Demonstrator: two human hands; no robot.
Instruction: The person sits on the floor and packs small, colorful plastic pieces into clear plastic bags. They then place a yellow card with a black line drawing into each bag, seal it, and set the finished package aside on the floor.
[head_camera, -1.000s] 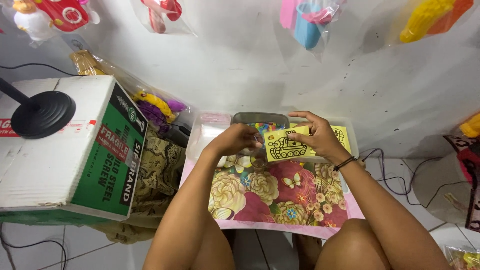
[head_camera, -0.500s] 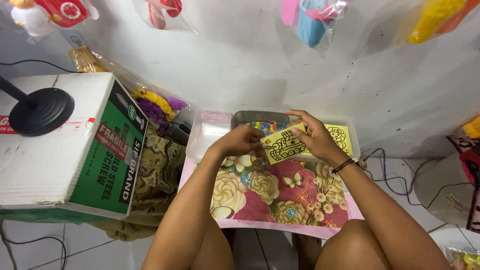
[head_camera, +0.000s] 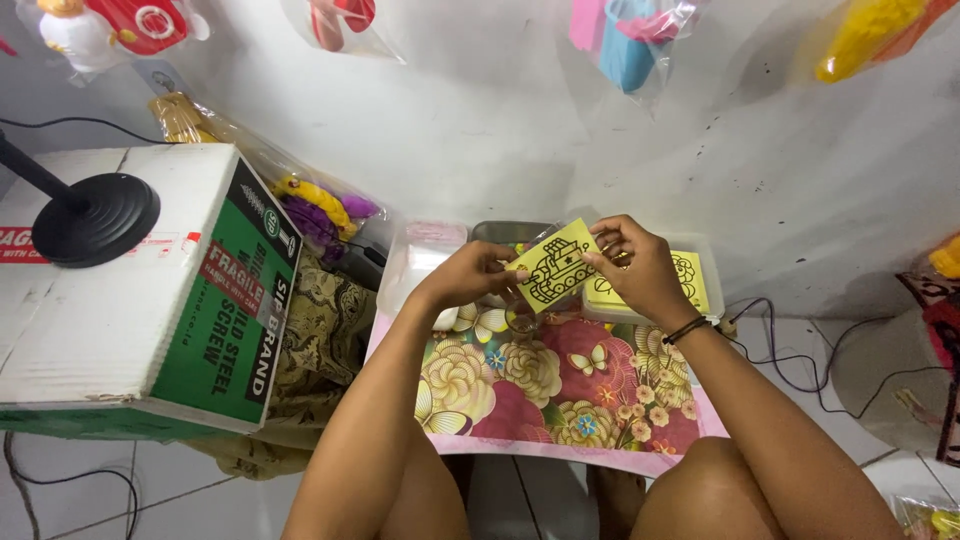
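Holding a small yellow card (head_camera: 553, 267) with a black line drawing, both hands meet above the far edge of the floral-covered board (head_camera: 560, 400) on my lap. I note the card tilted, its long axis running from low left to high right, face up toward the head camera. The left hand (head_camera: 478, 275) pinches its lower left end, fingers curled closed on that edge. The right hand (head_camera: 632, 262) pinches the upper right end, thumb and fingertips closed on the edge, so the card spans the gap between the two hands. Neither hand is clearly nearer; each has one end.

Just beyond the right hand, a shallow clear tray (head_camera: 700, 262) carries a second yellow card (head_camera: 690, 285) of the same sort, lying flat at the board's far right corner. A grey tray (head_camera: 510, 232) sits behind the held card, contents mostly hidden. A white lidded tub (head_camera: 415, 262) stands at the far left corner.

Further left, a green-and-white cardboard box (head_camera: 150, 290) bears a black round stand base (head_camera: 95, 218). Bagged toys hang on the wall above.
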